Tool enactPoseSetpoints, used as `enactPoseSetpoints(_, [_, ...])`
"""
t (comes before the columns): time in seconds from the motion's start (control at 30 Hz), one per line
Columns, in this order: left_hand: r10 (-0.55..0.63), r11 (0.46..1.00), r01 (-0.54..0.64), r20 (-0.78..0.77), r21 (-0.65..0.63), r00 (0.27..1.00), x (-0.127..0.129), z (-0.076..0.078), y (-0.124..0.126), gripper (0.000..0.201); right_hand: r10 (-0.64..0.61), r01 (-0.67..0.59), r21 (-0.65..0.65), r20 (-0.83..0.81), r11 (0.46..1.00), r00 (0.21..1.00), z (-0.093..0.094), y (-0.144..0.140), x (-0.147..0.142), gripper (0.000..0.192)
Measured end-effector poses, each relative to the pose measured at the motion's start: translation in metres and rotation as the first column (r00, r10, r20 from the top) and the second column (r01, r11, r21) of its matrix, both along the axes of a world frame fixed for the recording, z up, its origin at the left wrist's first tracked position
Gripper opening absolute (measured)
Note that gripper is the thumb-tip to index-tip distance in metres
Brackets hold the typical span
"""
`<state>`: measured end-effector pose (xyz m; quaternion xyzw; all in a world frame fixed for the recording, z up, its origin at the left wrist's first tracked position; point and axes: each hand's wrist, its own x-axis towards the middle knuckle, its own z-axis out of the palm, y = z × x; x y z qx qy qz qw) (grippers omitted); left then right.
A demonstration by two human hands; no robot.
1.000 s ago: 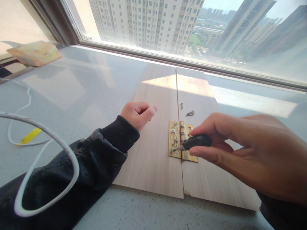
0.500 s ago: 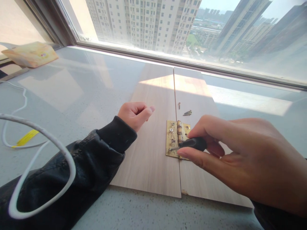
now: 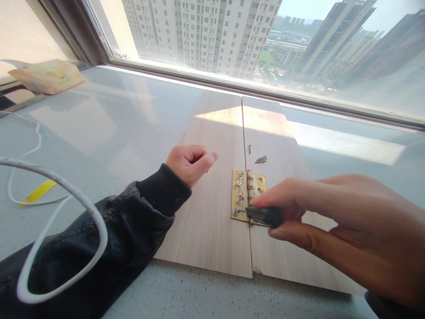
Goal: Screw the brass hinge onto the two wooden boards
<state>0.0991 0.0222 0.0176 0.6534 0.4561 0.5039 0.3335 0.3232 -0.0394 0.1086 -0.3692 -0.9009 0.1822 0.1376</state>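
My right hand [image 3: 332, 221] pinches the black handle of a short screwdriver [image 3: 265, 216] between thumb and fingers. Its tip reaches a screw at the lower corner of the left leaf of a worn brass hinge [image 3: 239, 195]. Several screws show in that left leaf; my fingers and the handle partly cover the right leaf. The hinge lies across the seam of two pale wooden boards. On the left board [image 3: 206, 230] my left hand [image 3: 191, 164] rests as a loose fist, apart from the hinge, with nothing visible in it. The right board [image 3: 292, 257] lies under my right hand.
Loose screws [image 3: 261, 159] lie on the right board above the hinge, with a single screw [image 3: 249, 149] beside them. A white cable [image 3: 96, 221] loops over my left sleeve. A tissue pack [image 3: 49, 76] sits at the far left near the window frame [image 3: 199, 84].
My right fingers have shifted on the screwdriver handle, with the thumb drawn back and lower and the handle turned. The left hand keeps its fist; the view has moved slightly.
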Motion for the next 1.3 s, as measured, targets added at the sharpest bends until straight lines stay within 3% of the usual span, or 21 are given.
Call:
enactPoseSetpoints(0.13, [-0.141,0.988,0.145,-0.079,0.052,0.987,-0.003,-0.002,0.001,0.040,-0.015,0.016,0.203,-0.004,0.979,1.000,-0.002,0.002,-0.008,0.024])
enactPoseSetpoints(0.23, [-0.158,0.984,0.166,-0.117,0.065,0.980,-0.005,-0.004,0.003,0.041,-0.033,0.026,0.333,0.014,0.943,0.999,-0.004,0.005,-0.013,0.030])
enactPoseSetpoints(0.53, [-0.198,0.973,0.210,-0.122,0.094,0.973,-0.002,-0.003,0.002,0.042,-0.053,0.021,0.400,0.069,0.916,0.996,-0.002,0.001,-0.017,0.037])
enactPoseSetpoints(0.8, [-0.216,0.965,0.229,-0.106,0.131,0.971,0.001,-0.006,0.000,0.042,-0.239,0.214,0.437,0.001,0.873,0.971,-0.006,0.000,-0.025,0.044])
enactPoseSetpoints(0.9, [-0.213,0.965,0.228,-0.120,0.126,0.970,0.000,-0.007,0.001,0.042,-0.271,0.254,0.405,-0.016,0.878,0.962,-0.005,0.004,-0.025,0.038])
enactPoseSetpoints(1.03, [-0.196,0.976,0.207,-0.133,0.072,0.972,0.000,-0.004,-0.003,0.042,-0.187,0.193,0.268,-0.048,0.944,0.981,-0.002,0.006,-0.021,0.010])
enactPoseSetpoints(1.2, [-0.190,0.977,0.200,-0.131,0.068,0.973,0.001,-0.003,-0.003,0.041,-0.011,0.012,0.072,-0.022,0.997,1.000,0.004,0.006,-0.010,0.012])
enactPoseSetpoints(1.3, [-0.194,0.972,0.207,-0.120,0.112,0.974,0.001,-0.006,-0.001,0.042,-0.008,0.008,0.059,-0.002,0.998,1.000,0.005,0.008,-0.004,0.012])
